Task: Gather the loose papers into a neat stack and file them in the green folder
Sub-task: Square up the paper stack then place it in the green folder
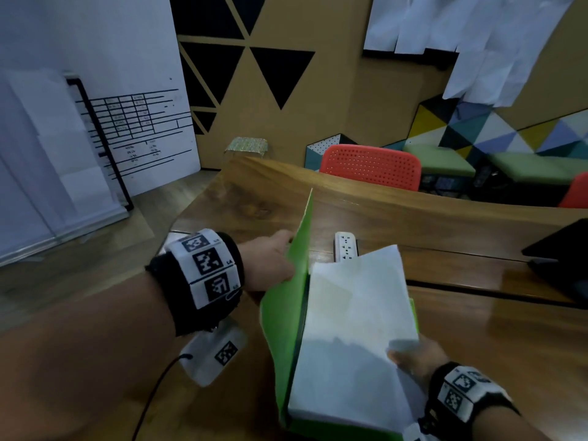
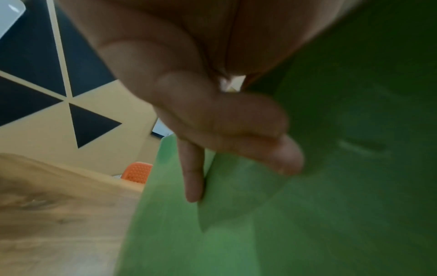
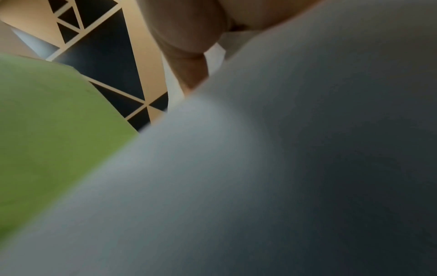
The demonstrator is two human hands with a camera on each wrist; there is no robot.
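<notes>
A green folder [image 1: 288, 310] lies open on the wooden table [image 1: 477, 338], its front cover raised nearly upright. My left hand [image 1: 273, 262] grips that cover near its upper edge; the left wrist view shows the fingers [image 2: 236, 128] curled over the green sheet [image 2: 307, 205]. A stack of white papers [image 1: 353, 338] rests on the folder's lower leaf, tilted. My right hand [image 1: 413, 358] pinches the stack's right edge. The right wrist view is filled by blurred paper [image 3: 283, 177], with the green cover [image 3: 47, 121] at left.
A white power strip [image 1: 345, 246] lies on the table just beyond the papers. A dark laptop [image 1: 563, 259] sits at the right edge. Orange chairs [image 1: 370, 167] stand behind the table. A small white device [image 1: 216, 351] with a cable lies under my left wrist.
</notes>
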